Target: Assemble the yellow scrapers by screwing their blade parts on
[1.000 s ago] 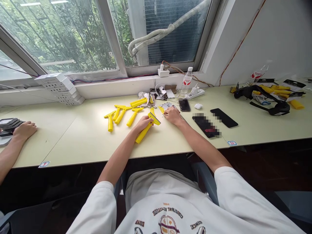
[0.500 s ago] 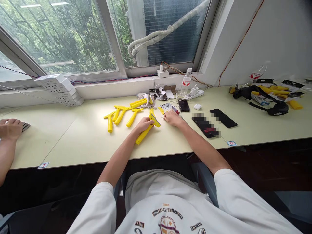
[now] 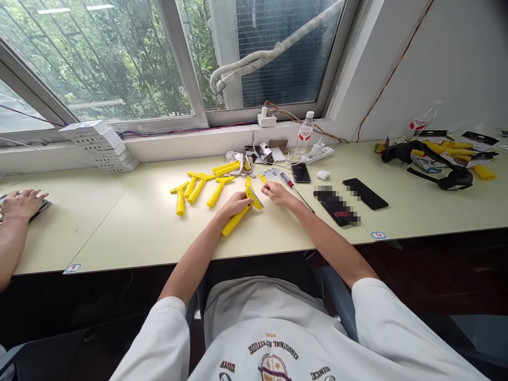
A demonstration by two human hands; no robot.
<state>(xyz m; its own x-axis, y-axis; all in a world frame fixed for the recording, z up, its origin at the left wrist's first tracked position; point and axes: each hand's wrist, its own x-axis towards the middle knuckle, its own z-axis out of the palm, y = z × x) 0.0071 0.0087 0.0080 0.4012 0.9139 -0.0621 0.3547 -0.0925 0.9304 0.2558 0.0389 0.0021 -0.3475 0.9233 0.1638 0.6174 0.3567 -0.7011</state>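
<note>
My left hand (image 3: 237, 204) is closed round the neck of a yellow scraper (image 3: 235, 221). The scraper's wide head, with a metal blade along its edge, faces right, and its handle slants down toward me. Just right of the blade, my right hand (image 3: 277, 193) is pinched; whatever is between its fingertips is too small to name. A screwdriver (image 3: 286, 180) with a red and clear handle lies beside that hand, its shaft pointing toward me. Behind my right hand is a white card (image 3: 272, 173) with small dark marks or parts on it.
Several yellow scraper handles (image 3: 201, 187) lie to the left. A phone (image 3: 300, 172), a white earbud case (image 3: 323, 174), a bottle (image 3: 305, 132) and a power strip (image 3: 319, 154) stand behind. Two dark slabs (image 3: 365, 193) lie right. Another person's hand (image 3: 23, 203) rests far left.
My right hand has shifted slightly left toward the scraper's blade, its fingers pinched and apart from the tabletop parts. The other person's hand has moved right onto a dark object.
</note>
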